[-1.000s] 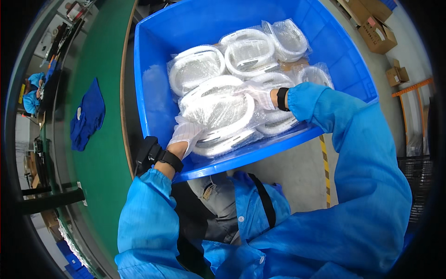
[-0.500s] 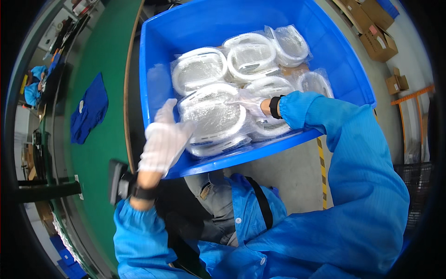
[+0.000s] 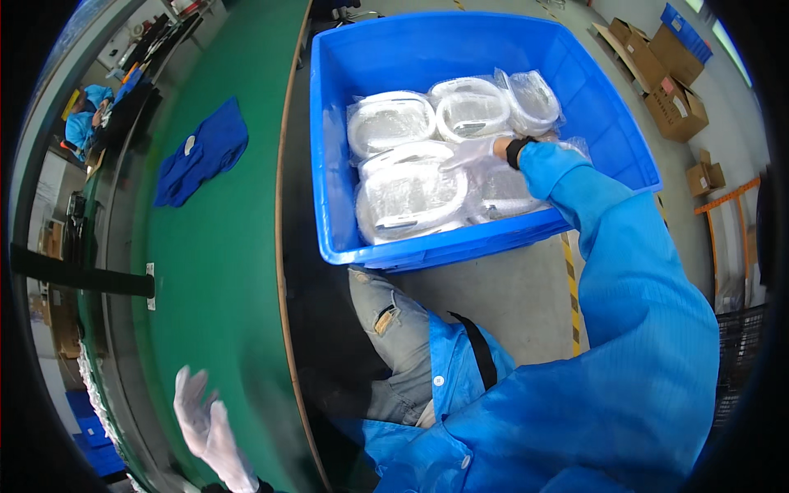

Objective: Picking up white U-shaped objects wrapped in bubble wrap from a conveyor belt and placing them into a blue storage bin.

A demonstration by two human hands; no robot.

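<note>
My right hand (image 3: pixel 478 154), in a white glove, reaches into the large blue bin (image 3: pixel 485 237). Its fingers are closed on the edge of a white oval frame (image 3: pixel 415 197) in clear plastic wrap, at the bin's front left. Part of the fingers blends with the shiny wrap. Similar wrapped frames, such as one at the back left (image 3: pixel 390 123) and one at the back right (image 3: pixel 532 103), lie around it. My left hand (image 3: pixel 205 431), also gloved in white, is over the green tabletop (image 3: pixel 197 304) at lower left, fingers spread and holding nothing.
A blue cloth garment (image 3: pixel 201 156) lies on the tabletop. Cardboard boxes (image 3: pixel 675 108) stand at the far right beyond the bin. An orange rail (image 3: pixel 727 197) and a dark crate (image 3: pixel 738 361) are at the right. Another person (image 3: pixel 82 123) works at the far left.
My left hand has moved away from the bin, down and left over the tabletop. My right hand stays at the wrapped frame. The view has shifted, so the bin appears farther right.
</note>
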